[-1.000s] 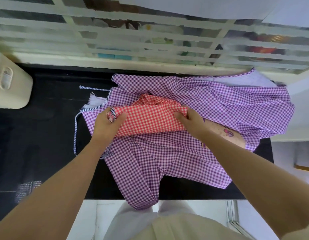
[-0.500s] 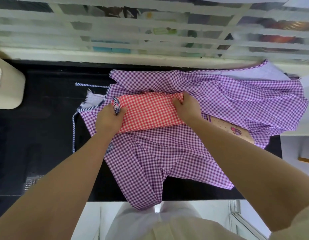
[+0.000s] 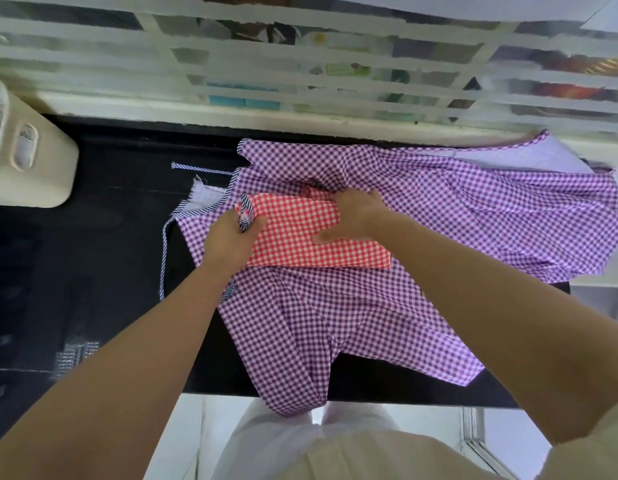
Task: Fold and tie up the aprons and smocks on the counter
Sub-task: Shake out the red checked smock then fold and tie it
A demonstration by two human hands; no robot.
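Folded red apron (image 3: 293,233) atop purple smock (image 3: 335,323)

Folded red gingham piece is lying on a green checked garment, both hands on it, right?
Not green: the head view shows the folded red gingham piece lying on a purple checked garment. The left hand and right hand do both hold it.

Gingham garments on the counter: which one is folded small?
The red gingham garment, folded into a compact rectangle; the purple gingham garment lies spread open beneath it.
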